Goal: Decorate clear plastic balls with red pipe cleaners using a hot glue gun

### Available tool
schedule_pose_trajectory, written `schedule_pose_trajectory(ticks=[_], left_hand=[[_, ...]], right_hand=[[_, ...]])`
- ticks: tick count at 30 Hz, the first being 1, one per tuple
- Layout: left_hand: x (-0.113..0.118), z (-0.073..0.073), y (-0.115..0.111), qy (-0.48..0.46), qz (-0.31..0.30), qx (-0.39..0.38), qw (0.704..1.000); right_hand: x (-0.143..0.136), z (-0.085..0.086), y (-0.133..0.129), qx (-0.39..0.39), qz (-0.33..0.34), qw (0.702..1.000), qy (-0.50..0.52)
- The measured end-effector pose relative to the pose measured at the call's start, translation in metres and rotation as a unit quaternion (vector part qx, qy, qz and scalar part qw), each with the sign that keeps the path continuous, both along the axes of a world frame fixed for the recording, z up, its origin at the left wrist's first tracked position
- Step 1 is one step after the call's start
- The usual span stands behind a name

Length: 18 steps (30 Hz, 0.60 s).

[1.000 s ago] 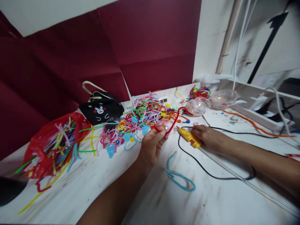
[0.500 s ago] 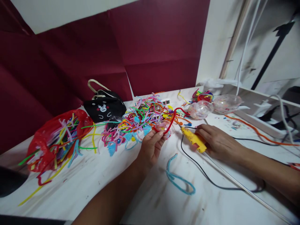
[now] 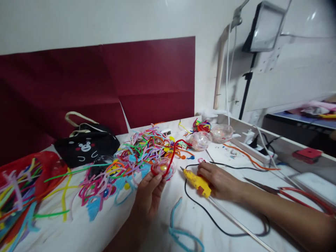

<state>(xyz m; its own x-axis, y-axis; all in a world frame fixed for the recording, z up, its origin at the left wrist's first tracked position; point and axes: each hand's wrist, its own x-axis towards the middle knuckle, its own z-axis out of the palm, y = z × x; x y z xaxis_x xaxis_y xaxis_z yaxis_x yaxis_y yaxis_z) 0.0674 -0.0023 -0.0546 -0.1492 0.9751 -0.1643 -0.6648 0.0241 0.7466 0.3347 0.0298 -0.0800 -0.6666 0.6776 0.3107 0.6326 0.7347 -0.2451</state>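
In my left hand (image 3: 149, 194), closed near the middle of the table, is a small clear plastic ball (image 3: 168, 168) with a yellow piece showing inside. A red pipe cleaner (image 3: 172, 154) runs round the ball and arches up to the right. My right hand (image 3: 219, 182) is curled against the far side of a yellow hot glue gun (image 3: 196, 183), its fingertips partly hidden. The gun's nozzle points left toward the ball, and a clear glue stick (image 3: 236, 222) trails from its back. A bent blue pipe cleaner (image 3: 183, 232) lies in front of the gun.
A heap of coloured pipe cleaners (image 3: 141, 148) spreads behind my left hand. At left are a red plastic bag (image 3: 49, 168) and a black bag (image 3: 86, 145). Two clear balls (image 3: 201, 141) stand at the back. Red-handled scissors (image 3: 278, 191), a power strip (image 3: 252, 148) and a black cable (image 3: 225, 229) are on the right.
The view has swung right and up, bringing the scissors and a floodlight into sight. My left hand still holds the ball, and my right hand stays at the glue gun.
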Motion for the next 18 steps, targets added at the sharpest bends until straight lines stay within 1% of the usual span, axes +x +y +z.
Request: schedule_pose_trajectory(ticks=[4, 8, 14, 18], left_hand=[[-0.007, -0.006, 0.004, 0.003, -0.011, -0.003, 1.000], [-0.011, -0.011, 0.007, 0.001, -0.004, -0.013, 1.000], [-0.008, -0.015, 0.009, -0.003, 0.042, -0.043, 0.998], [-0.007, -0.012, 0.009, -0.009, 0.053, -0.055, 0.997]], right_hand=[[-0.002, -0.002, 0.000, -0.014, 0.007, 1.000, 0.012], [-0.003, -0.005, 0.002, -0.033, 0.010, 0.999, 0.028], [-0.003, -0.005, 0.002, -0.050, 0.005, 0.998, 0.037], [-0.003, -0.002, 0.000, -0.046, 0.014, 0.998, 0.049]])
